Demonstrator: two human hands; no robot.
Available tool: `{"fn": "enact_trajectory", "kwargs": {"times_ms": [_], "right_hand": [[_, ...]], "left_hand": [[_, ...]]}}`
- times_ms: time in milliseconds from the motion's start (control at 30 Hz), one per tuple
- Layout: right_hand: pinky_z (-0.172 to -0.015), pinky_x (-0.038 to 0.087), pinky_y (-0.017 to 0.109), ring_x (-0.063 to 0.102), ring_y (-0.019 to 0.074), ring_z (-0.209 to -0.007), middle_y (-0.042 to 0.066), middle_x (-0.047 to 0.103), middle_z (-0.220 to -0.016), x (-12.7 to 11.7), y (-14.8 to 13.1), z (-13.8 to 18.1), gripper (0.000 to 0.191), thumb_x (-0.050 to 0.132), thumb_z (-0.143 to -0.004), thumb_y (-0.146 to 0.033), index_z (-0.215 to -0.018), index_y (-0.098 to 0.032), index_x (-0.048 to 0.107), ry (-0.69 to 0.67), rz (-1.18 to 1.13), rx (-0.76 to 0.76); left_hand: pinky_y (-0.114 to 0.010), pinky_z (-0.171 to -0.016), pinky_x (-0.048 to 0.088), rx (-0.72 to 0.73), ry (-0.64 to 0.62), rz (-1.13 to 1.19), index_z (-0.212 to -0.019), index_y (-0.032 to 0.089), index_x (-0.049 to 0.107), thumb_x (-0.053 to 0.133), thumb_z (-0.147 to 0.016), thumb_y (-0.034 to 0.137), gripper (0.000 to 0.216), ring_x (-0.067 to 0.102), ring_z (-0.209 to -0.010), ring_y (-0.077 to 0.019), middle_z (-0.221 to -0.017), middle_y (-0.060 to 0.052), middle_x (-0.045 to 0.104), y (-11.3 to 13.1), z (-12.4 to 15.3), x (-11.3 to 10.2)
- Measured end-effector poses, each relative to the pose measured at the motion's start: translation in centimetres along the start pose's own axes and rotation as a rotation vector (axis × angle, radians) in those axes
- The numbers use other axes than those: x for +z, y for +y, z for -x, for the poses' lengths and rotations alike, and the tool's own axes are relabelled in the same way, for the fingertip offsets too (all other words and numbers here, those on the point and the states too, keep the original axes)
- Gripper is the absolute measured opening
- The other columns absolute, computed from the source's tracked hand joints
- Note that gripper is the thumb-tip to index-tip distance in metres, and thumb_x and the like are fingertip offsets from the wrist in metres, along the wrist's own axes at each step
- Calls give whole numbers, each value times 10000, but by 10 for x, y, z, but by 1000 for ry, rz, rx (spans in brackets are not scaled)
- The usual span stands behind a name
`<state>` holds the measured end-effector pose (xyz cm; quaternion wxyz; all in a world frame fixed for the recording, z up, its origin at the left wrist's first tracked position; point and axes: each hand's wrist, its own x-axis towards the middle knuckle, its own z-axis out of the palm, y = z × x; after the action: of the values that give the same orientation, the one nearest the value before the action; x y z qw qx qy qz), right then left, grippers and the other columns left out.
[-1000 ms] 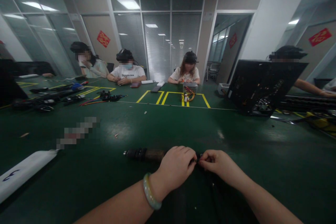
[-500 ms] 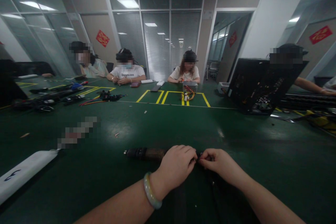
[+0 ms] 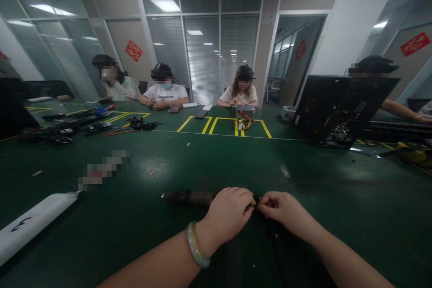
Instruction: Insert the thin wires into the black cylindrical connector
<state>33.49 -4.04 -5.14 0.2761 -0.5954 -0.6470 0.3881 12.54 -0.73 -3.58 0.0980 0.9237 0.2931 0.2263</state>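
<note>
My left hand (image 3: 228,216) is curled closed near the table's front edge, over the right end of a dark rod-shaped object (image 3: 187,197) that lies across the green table (image 3: 209,162). My right hand (image 3: 282,211) meets it fingertip to fingertip, pinching something small and dark between them. A pale green bangle (image 3: 197,249) circles my left wrist. Dark cables or straps run from under my hands toward me; what the fingers pinch is too small to name.
A white strip (image 3: 32,222) lies at the front left. An open black computer case (image 3: 332,110) stands at the right. A small unit with coloured wires (image 3: 244,117) sits inside yellow floor-tape lines. Cable bundles (image 3: 67,126) lie at the left. Several people sit around the table.
Both hands stay together in the same pinch. The view has shifted very slightly to the right; nothing on the table has moved.
</note>
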Motion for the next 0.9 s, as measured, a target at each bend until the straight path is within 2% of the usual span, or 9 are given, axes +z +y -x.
{"fn": "enact_trajectory", "kwargs": {"times_ms": [167,367,533,767,900], "right_hand": [[-550,405,204,604,151,-642,1,680,-704,0,-3,2,171,638,-850,-334,-809,-176,691,1,0,9],[-563,414,209,612,158,-660,6,679,-717,-1,-4,1,171,635,-849,-334,-830,-175,696,-7,5,16],[-546,403,199,600,147,-632,-3,671,-688,-1,-6,1,164,644,-841,-329,-801,-177,690,14,16,8],[-540,401,204,606,150,-628,4,684,-697,0,-5,1,171,636,-843,-328,-819,-170,694,17,11,7],[-553,412,207,612,153,-638,5,679,-701,-1,-5,1,176,636,-841,-334,-817,-168,689,4,-7,17]], "left_hand": [[-345,-909,455,-47,11,-5,-969,215,572,667,-848,217,154,594,-972,-189,-1053,1,638,1,0,-1],[-366,-922,442,-7,-24,-36,-937,205,577,587,-895,188,46,597,-970,-199,-1035,-19,640,2,-1,-1],[-372,-910,446,-34,8,-18,-959,202,567,635,-865,218,118,595,-978,-215,-1063,-33,633,1,0,0],[-356,-916,440,-6,-12,-20,-959,211,564,620,-871,178,109,594,-983,-200,-1043,-9,637,1,-1,0],[-357,-910,444,-41,-15,-41,-977,204,560,632,-864,212,135,594,-988,-208,-1059,-26,629,2,-1,-1]]}}
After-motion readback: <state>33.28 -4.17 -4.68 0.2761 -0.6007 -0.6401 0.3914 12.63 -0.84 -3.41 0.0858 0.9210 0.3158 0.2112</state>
